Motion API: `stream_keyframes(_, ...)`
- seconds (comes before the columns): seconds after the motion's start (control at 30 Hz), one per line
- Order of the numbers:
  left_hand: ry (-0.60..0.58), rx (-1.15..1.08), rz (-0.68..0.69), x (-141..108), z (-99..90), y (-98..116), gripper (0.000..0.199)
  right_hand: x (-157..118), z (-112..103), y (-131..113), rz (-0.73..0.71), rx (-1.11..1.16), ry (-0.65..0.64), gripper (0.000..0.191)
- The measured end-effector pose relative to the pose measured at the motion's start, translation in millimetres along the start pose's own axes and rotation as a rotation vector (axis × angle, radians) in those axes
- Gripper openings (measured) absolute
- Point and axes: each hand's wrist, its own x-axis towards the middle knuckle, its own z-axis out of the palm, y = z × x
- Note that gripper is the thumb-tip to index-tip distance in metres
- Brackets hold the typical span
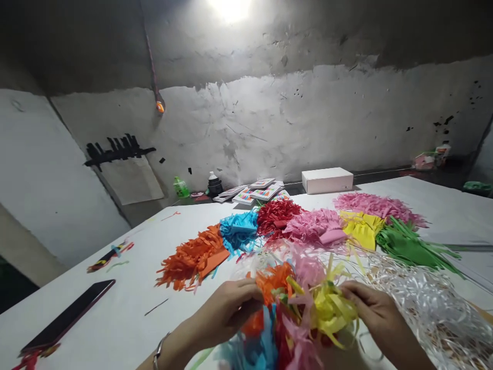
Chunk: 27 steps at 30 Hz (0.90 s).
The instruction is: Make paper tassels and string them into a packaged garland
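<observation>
**As both hands meet at the paper bundle (pixel 292 313), its lower end runs out of my view**

While I look down through the head camera, the bottom frame edge cuts off the bundle's base, and blur softens its blue and pink tails. I cannot make out what binds the strips. The left hand (pixel 233 306) curls against the orange side, its fingertips partly hidden, so I cannot tell whether it grips. The right hand (pixel 379 311) pinches the yellow side between thumb and fingers.

The bundle is loose and ruffled: orange, pink, yellow, blue and red strips, with a little green. It sits in front of me, toward the counter's (pixel 134 313) near edge, itself out of view. White shredded strips (pixel 435 313) lie right of it; a phone (pixel 69 316) lies by the left edge.
</observation>
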Motion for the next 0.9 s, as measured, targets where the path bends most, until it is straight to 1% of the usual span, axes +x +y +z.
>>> stream_keyframes(0.07, -0.002, 0.029, -0.006, 0.2, 4.5, 2.9, 0.025, 0.1, -4.5, 1.4, -0.05, -0.012, 0.036, 0.034)
stream_keyframes(0.13, 0.038, 0.041, -0.032, 2.0, 7.8, 2.5, 0.025, -2.3, -6.6, 2.0, -0.062, -0.013, 0.064, 0.032)
stream_keyframes(0.2, 0.056, 0.046, -0.041, 3.7, 9.6, 0.9, 0.023, -5.8, -8.1, 1.8, -0.08, -0.034, 0.006, 0.031)
stream_keyframes(0.27, 0.059, 0.052, -0.026, 4.8, 9.8, 0.7, 0.021, -8.4, -10.3, 1.7, -0.103, -0.031, 0.013, 0.031)
stream_keyframes(0.37, 0.047, 0.067, 0.011, 5.0, 8.0, 4.3, 0.024, -8.4, -15.6, 2.3, -0.108, -0.025, 0.083, 0.031)
stream_keyframes(0.43, 0.051, 0.08, 0.041, 4.1, 6.2, 7.7, 0.026, -6.8, -18.8, 2.1, -0.107, -0.046, 0.063, 0.031)
stream_keyframes(0.57, 0.148, 0.05, 0.067, 2.4, 3.6, 12.3, 0.028, -6.5, -21.5, 0.1, -0.112, -0.092, 0.037, 0.029)
stream_keyframes(0.67, 0.193, 0.018, 0.086, 3.2, 2.2, 14.3, 0.029, -9.4, -22.3, -1.5, -0.13, -0.076, 0.079, 0.027)
stream_keyframes(0.77, 0.178, -0.003, 0.105, 4.2, -0.5, 16.0, 0.029, -11.2, -24.7, -4.6, -0.129, -0.104, 0.042, 0.026)
stream_keyframes(0.9, 0.128, -0.105, 0.069, 2.6, -6.2, 16.8, 0.029, -9.6, -29.2, -12.9, -0.075, -0.057, 0.059, 0.03)
